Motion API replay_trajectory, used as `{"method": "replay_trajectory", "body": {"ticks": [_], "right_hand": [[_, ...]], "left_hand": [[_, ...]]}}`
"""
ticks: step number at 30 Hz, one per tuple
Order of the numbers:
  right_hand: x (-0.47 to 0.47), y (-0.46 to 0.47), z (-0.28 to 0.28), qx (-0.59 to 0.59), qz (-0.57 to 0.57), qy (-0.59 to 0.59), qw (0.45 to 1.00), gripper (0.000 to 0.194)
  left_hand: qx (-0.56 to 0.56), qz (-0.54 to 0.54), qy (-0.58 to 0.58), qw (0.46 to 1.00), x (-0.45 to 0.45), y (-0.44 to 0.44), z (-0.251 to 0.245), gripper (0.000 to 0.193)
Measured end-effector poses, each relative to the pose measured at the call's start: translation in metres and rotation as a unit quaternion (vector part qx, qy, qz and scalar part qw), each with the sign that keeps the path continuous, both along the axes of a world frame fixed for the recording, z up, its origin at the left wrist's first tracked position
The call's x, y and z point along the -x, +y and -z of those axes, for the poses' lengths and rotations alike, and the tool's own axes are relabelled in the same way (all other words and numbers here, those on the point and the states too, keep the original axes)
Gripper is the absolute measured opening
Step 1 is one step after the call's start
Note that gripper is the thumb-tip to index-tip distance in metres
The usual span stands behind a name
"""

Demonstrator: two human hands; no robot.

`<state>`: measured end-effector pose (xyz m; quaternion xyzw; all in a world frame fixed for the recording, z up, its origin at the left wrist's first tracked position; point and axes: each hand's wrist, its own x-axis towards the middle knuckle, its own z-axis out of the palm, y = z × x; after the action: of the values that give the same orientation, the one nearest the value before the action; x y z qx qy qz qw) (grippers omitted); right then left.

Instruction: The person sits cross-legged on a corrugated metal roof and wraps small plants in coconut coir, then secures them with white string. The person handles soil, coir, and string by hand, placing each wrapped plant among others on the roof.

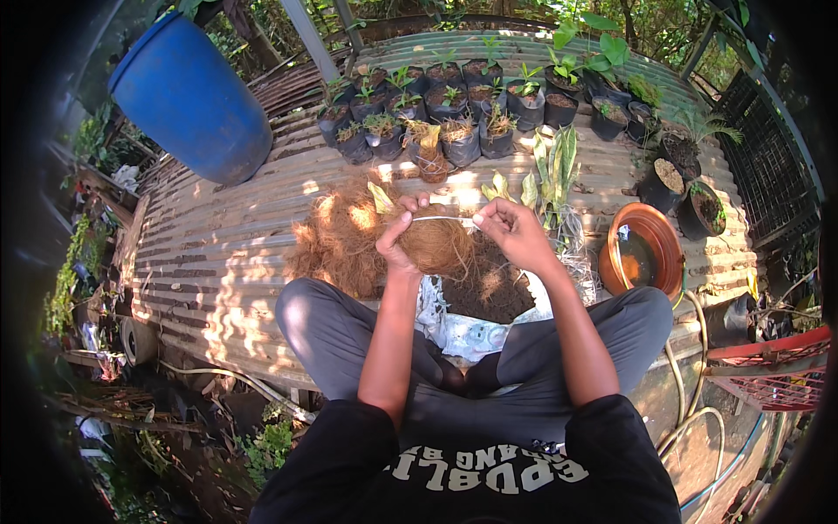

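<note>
My left hand grips a ball of brown coconut fibre from its left side. A variegated leaf sticks out past the ball's upper left. Across the ball's top runs a white string, its right end pinched between the thumb and finger of my right hand. Under the ball lies a white sack holding dark soil, between my legs. A heap of loose coconut fibre rests left of my left hand. Cut snake plant leaves and a bundle of pale strings lie beyond my right hand.
A fibre-wrapped plant stands before several black polybags of seedlings. On the right are an orange-brown basin with water, black pots, a hose and a red crate. A blue barrel stands at left on corrugated sheeting.
</note>
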<state>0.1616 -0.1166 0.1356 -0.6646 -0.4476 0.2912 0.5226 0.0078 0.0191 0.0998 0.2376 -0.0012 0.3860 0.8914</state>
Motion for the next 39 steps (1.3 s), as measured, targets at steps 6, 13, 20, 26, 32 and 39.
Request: {"method": "replay_trajectory", "body": {"ticks": [6,13,20,26,32,39], "right_hand": [[-0.002,0.006,0.037,0.001,-0.013,-0.001,1.0,0.015],[0.023,0.011,0.048,0.012,-0.017,-0.074,0.997,0.012],[0.061,0.01,0.052,-0.041,-0.037,-0.132,0.99,0.015],[0.082,0.001,0.025,-0.014,-0.11,-0.237,0.965,0.013],[0.071,-0.007,-0.026,0.008,-0.126,-0.272,0.954,0.011],[0.055,-0.013,-0.044,-0.016,-0.115,-0.279,0.953,0.009]], "left_hand": [[0.013,-0.025,-0.016,0.999,0.005,0.005,0.001,0.025],[0.001,-0.063,-0.011,0.998,0.004,0.007,0.003,0.023],[0.043,-0.181,0.029,0.982,0.0,0.015,0.016,0.018],[-0.113,-0.313,0.124,0.935,0.001,0.018,0.019,0.012],[-0.247,-0.265,0.122,0.924,0.007,0.023,0.015,0.014],[-0.352,-0.219,0.159,0.896,-0.004,0.005,0.003,0.012]]}}
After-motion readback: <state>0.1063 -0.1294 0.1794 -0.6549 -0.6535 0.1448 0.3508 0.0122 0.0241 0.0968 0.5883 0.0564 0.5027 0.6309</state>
